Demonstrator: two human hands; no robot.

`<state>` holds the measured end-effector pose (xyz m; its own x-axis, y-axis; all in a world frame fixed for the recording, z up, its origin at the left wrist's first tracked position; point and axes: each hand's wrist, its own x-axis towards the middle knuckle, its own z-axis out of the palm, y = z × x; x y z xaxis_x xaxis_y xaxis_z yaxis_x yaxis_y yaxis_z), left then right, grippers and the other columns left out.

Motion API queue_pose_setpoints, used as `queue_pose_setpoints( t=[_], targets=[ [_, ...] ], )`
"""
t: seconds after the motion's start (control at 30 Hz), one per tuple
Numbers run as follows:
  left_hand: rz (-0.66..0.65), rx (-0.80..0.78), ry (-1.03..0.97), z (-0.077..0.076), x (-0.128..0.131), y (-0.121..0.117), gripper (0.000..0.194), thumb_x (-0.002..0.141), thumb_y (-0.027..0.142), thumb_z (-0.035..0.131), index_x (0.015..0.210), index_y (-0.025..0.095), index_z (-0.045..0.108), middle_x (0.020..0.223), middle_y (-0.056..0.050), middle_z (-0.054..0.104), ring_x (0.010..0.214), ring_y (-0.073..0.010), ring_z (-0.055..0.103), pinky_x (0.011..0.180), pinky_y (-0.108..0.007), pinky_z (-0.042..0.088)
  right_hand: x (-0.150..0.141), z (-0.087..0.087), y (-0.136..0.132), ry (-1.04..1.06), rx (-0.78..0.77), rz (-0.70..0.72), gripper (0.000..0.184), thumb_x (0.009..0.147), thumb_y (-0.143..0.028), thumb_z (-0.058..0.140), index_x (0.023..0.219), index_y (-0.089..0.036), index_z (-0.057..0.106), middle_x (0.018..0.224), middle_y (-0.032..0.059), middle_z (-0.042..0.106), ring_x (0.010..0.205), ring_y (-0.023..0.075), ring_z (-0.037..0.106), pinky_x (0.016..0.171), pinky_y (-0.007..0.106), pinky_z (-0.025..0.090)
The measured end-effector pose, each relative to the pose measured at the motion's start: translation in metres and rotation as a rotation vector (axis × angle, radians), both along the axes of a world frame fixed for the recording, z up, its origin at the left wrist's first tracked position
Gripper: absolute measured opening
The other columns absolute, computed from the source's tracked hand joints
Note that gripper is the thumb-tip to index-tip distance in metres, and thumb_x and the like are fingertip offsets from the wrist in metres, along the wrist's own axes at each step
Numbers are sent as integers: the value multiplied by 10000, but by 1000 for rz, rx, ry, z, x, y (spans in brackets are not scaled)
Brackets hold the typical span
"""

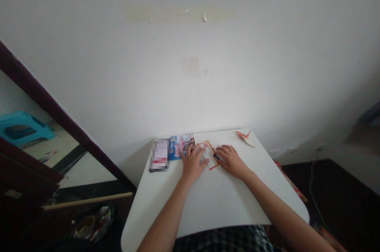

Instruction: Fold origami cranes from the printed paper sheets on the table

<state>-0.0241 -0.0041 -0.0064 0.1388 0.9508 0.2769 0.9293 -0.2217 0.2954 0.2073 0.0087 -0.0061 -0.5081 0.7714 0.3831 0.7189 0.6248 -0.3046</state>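
A small sheet of printed paper (211, 161), white with red and orange edges, lies flat on the white table (219, 200) between my hands. My left hand (193, 161) rests on the paper's left side with its fingers spread, thumb near the middle. On the right edge, my right hand (233, 161) lies with its fingers stretched out and close together, covering part of the paper. A blue printed leaflet (177, 148) sits just left of the paper, partly under my left fingertips. At the back right lies a folded paper figure (245, 138) in red and white.
A phone-like object (159, 155), blurred out, lies at the table's left edge. Behind the table stands a white wall (190, 101). A blue plastic stool (25, 127) shows at the left, above a dark bag (92, 222) on the floor.
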Motion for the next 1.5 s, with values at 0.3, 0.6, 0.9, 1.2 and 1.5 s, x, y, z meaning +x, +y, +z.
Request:
queue_pose_setpoints(
  t=[0.3,0.6,0.9,1.2,1.5],
  targets=[
    [-9,-14,-28,5,0,-3,432,895,485,610,1299,335,638,1500,-34,547,1461,-350,331,1169,-767,128,6,-8,3,73,64,62,273,952,-284,580,1207,-288,674,1283,66,661,1295,283,498,1092,515,449],
    [6,-1,-10,3,1,-2,426,881,479,626,1280,333,653,1517,-50,522,1457,-354,333,1196,-731,130,2,-5,2,91,45,43,391,840,-483,736,1153,-253,694,1242,103,666,1219,298,543,1043,504,459],
    [29,25,9,0,1,-2,419,893,514,593,1269,344,662,1495,-66,529,1430,-350,368,1184,-722,168,2,-10,7,110,42,29,253,915,-427,667,1121,-300,740,1199,77,703,1214,287,570,1056,509,454],
    [38,-2,-3,7,4,-4,413,839,542,654,1213,368,683,1501,-57,511,1447,-350,327,1176,-716,163,5,-13,8,108,50,-16,268,918,-359,660,1170,-283,710,1140,86,718,1218,292,572,1117,555,378],
    [46,-15,-2,3,5,0,530,778,618,699,1234,352,663,1498,-76,507,1446,-375,323,1152,-748,180,7,-13,5,132,33,-23,316,849,-203,637,1148,-274,712,1149,71,724,1223,285,581,1154,572,328]
  ],
)
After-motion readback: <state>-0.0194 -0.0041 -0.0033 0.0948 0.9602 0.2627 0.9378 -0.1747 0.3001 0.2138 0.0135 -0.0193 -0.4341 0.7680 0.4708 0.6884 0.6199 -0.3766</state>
